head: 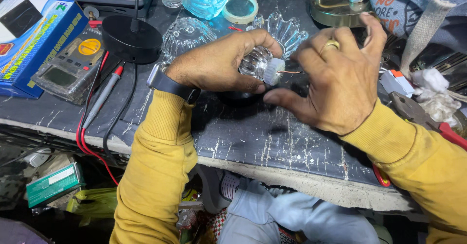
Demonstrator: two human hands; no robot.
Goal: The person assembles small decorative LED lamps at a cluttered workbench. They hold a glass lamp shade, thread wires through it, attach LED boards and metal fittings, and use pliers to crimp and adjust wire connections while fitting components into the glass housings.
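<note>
A ribbed glass shade (256,61) with a white socket (274,71) is clasped by the left hand (219,61); the right hand (335,81) is half-curled beside it, its grip unclear; two empty glass shades (187,34) are left on the desk (272,142).

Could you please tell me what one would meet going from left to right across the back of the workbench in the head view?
Blue cardboard box → grey multimeter → black round lamp base → clear glass shade → left hand holding a ribbed glass piece → right hand → white wad of cloth.
</note>
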